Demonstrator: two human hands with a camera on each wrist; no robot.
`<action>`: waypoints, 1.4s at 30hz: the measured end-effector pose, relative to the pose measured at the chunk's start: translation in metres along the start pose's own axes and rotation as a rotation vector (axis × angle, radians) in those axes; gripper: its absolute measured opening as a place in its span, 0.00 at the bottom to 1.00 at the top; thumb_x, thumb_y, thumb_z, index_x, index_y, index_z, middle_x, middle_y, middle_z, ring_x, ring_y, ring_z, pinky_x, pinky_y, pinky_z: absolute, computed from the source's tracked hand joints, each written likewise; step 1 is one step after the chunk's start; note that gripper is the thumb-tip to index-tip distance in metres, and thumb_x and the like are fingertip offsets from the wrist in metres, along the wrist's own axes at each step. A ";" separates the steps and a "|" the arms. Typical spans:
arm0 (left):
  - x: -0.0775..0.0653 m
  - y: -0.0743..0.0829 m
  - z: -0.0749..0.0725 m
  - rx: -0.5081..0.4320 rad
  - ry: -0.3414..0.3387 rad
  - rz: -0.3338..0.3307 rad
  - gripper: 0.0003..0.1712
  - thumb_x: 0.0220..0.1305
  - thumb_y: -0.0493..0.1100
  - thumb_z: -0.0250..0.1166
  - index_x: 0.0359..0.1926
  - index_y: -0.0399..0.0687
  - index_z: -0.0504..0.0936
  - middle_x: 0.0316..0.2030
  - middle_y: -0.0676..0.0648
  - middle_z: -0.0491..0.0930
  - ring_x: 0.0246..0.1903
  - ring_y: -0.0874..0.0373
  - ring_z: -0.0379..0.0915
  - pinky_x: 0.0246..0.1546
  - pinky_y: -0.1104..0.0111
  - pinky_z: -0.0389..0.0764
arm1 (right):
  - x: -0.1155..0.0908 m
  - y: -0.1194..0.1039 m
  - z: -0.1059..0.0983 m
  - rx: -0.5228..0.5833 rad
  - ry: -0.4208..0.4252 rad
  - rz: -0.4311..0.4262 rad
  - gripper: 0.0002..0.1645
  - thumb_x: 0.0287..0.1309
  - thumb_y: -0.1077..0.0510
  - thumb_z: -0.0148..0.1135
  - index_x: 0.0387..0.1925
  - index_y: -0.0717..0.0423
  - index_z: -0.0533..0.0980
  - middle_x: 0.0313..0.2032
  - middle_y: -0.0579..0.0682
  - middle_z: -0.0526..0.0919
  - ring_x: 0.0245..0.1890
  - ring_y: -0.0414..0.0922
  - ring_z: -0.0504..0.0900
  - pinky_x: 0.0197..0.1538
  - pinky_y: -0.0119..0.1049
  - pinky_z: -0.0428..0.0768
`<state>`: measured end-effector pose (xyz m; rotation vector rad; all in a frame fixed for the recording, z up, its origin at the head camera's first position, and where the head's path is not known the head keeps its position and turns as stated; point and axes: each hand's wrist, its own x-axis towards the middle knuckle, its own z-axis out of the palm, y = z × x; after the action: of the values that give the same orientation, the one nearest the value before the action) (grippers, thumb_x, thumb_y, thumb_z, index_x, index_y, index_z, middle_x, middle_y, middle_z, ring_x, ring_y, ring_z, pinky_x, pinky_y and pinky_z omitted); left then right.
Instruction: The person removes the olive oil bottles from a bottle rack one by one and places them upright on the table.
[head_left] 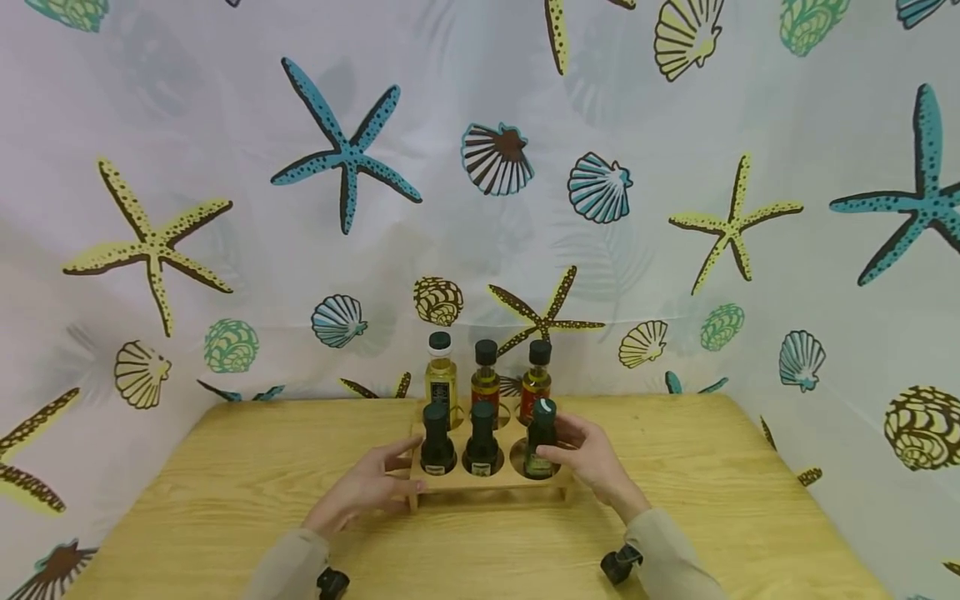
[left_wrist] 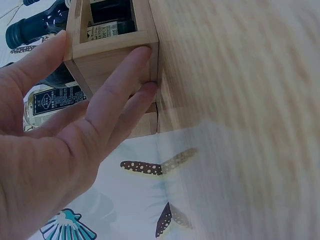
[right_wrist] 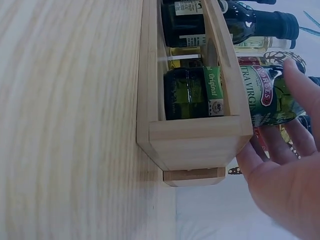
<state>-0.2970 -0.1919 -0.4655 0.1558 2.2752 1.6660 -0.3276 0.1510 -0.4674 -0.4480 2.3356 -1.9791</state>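
Observation:
A two-tier wooden bottle rack (head_left: 491, 484) stands on the table with bottles in its round holes. At its left end my left hand (head_left: 366, 485) touches the side panel with extended fingers, the thumb near the upper edge. My right hand (head_left: 597, 463) holds a green olive oil bottle (head_left: 542, 433) at the front right, thumb in front and fingers behind. In the right wrist view, this bottle (right_wrist: 261, 92) passes through the hole, its lower part inside the rack. Two dark bottles, one at left (head_left: 435, 442) and one in the middle (head_left: 482, 442), share the front row.
On the rear tier stand a pale yellow oil bottle (head_left: 441, 375) and two red-labelled bottles, one (head_left: 485, 379) in the middle, another (head_left: 537, 379) at right. The wooden table (head_left: 262, 467) meets a curtain (head_left: 480, 242) printed with shells and starfish behind the rack.

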 end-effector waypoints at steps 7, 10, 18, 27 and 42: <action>0.001 0.000 0.000 -0.013 0.003 0.015 0.47 0.59 0.39 0.71 0.76 0.51 0.58 0.67 0.24 0.61 0.58 0.35 0.72 0.43 0.50 0.85 | 0.001 -0.001 -0.002 0.002 0.012 -0.024 0.36 0.55 0.59 0.72 0.65 0.57 0.71 0.57 0.60 0.80 0.59 0.55 0.77 0.56 0.44 0.81; 0.002 -0.001 0.002 -0.013 0.017 0.014 0.46 0.58 0.40 0.72 0.75 0.50 0.60 0.66 0.25 0.63 0.59 0.35 0.72 0.41 0.51 0.86 | 0.000 0.001 -0.003 0.005 0.014 -0.018 0.36 0.55 0.59 0.72 0.65 0.58 0.71 0.57 0.60 0.80 0.59 0.55 0.78 0.55 0.42 0.82; 0.004 -0.004 0.002 -0.014 0.024 0.004 0.48 0.57 0.44 0.74 0.75 0.51 0.60 0.66 0.24 0.62 0.56 0.36 0.75 0.40 0.52 0.86 | 0.001 0.001 -0.004 0.006 -0.008 -0.022 0.36 0.54 0.60 0.73 0.65 0.56 0.72 0.56 0.59 0.81 0.57 0.54 0.79 0.54 0.43 0.82; 0.004 -0.006 0.002 -0.030 0.028 -0.001 0.48 0.57 0.43 0.74 0.75 0.52 0.59 0.66 0.24 0.62 0.56 0.36 0.74 0.41 0.51 0.86 | 0.001 0.003 -0.003 0.000 0.010 0.000 0.35 0.55 0.60 0.72 0.65 0.54 0.72 0.56 0.58 0.81 0.59 0.54 0.77 0.57 0.47 0.80; 0.006 -0.008 -0.006 -0.094 -0.069 0.034 0.48 0.60 0.41 0.71 0.76 0.46 0.55 0.68 0.20 0.55 0.58 0.35 0.73 0.44 0.51 0.85 | 0.000 -0.008 -0.015 -0.044 0.051 -0.023 0.34 0.56 0.58 0.72 0.65 0.52 0.73 0.55 0.57 0.82 0.61 0.54 0.75 0.65 0.58 0.71</action>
<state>-0.3042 -0.1980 -0.4723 0.2285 2.1509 1.7527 -0.3299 0.1642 -0.4570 -0.4333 2.4191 -1.9761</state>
